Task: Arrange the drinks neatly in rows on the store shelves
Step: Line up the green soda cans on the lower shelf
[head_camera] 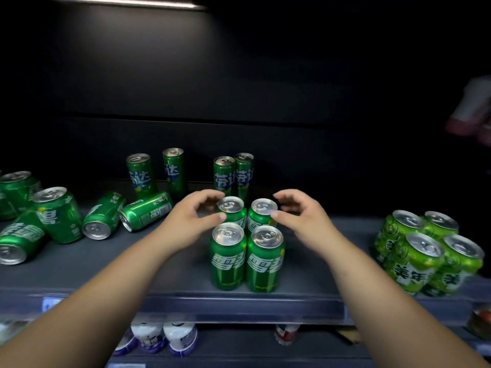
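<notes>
Between your left grip (191, 216) and right grip (300, 213), both half-curled and empty, stand two upright green aluminium cans (230, 205), one nearest each thumb.

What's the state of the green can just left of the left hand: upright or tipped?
Tipped. The can lies on its side on the shelf, silver top facing front-left, label text running sideways.

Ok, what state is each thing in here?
Middle four cans, upright, two by two.
Slim back cans, upright.
Left cans, several on their sides.
Light green cans, upright, grouped.
Left hand, thumb at rear left can; grip unclear.
Right hand, thumb at rear right can; grip unclear.
</notes>
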Tool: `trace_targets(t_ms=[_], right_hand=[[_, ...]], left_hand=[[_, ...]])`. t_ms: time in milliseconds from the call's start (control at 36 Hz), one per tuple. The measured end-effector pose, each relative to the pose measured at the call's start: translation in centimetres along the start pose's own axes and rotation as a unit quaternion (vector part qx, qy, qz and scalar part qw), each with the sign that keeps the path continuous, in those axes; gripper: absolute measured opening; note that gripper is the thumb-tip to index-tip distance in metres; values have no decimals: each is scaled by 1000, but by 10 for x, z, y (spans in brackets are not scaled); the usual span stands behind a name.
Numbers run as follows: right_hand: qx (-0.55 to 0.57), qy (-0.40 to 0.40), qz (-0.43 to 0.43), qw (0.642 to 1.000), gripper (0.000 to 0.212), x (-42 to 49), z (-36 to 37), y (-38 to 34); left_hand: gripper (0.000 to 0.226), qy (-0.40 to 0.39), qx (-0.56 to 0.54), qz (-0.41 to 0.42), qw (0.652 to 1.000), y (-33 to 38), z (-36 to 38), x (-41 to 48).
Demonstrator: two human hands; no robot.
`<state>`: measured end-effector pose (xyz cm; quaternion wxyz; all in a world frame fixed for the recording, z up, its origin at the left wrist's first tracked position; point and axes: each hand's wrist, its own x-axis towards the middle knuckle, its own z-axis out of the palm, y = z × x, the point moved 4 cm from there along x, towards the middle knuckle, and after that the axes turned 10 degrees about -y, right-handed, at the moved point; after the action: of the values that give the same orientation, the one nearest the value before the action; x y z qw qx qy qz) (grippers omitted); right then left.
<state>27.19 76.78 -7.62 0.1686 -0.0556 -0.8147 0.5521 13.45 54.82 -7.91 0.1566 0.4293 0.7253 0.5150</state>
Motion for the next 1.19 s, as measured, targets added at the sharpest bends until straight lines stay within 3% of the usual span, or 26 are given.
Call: trace_targets(t_ms=[83, 194, 306, 417, 528, 639, 778, 889, 1028, 1194], right_hand=[[-41, -62, 27, 997, 37, 17, 4, -7], [-149, -137, 72, 977, 51, 31, 14, -17], [-189, -125, 90, 970, 55, 38, 20, -23], [-206, -127, 98, 965, 51, 39, 17, -24], [-174, -157, 110, 966, 39, 32, 14, -28], [-158, -182, 122, 963, 35, 29, 14, -35], [-264, -171, 110, 943, 78, 30, 26, -53], [-322, -164, 51, 931, 68, 30, 49, -85], [-395, -184, 3, 900, 70, 30, 98, -119], [-441, -223, -30, 869, 71, 38, 175, -133]], left_hand=[[66, -60, 62, -34, 996, 4, -3, 20], [59, -118, 129, -89, 981, 16, 2, 39], [66, -121, 184, -122, 968, 24, 4, 49], [47, -164, 205, -133, 956, 35, 4, 50], [44, -184, 234, -136, 945, 42, 6, 46], [26, -166, 187, -130, 959, 44, 6, 40], [52, -103, 184, -120, 970, 38, -2, 21], [40, -83, 214, -118, 966, 26, -20, -6], [48, -80, 302, -142, 939, 5, -60, -36], [47, -10, 335, -172, 926, -28, -122, -72]])
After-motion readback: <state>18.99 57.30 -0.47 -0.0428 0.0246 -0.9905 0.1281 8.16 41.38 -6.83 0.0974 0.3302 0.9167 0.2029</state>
